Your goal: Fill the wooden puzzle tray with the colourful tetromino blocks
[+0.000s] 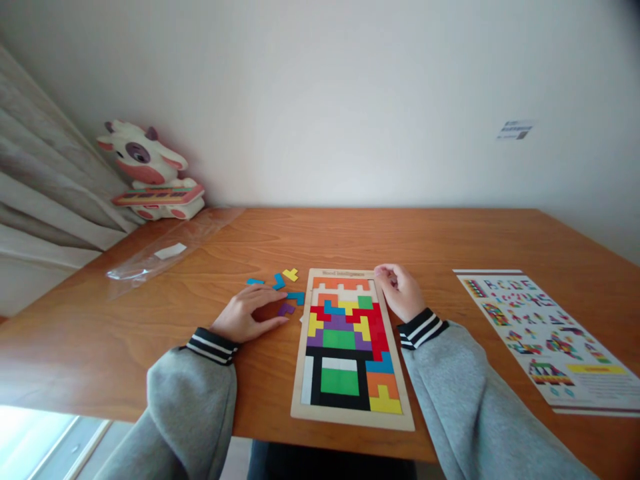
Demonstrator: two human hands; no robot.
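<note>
A wooden puzzle board (353, 421) lies in front of me, filled over most of its area with coloured block pieces; a pale gap shows near its top. My left hand (249, 311) is left of it, thumb and fingers apart, with nothing gripped. Its fingertips reach the loose blue piece (296, 298) and come close to a purple piece (286, 309). Just beyond lie another blue piece (279, 281), a yellow piece (291, 274) and a partly hidden blue piece (255, 281). My right hand (400, 291) has its fingers curled at the board's upper right corner, holding its edge.
A printed pattern sheet (550, 340) lies on the right of the wooden table (400, 233). At the back left stands a cow-shaped toy keyboard (155, 177), with a clear plastic bag (170, 257) before it. A curtain (45, 173) hangs at the left.
</note>
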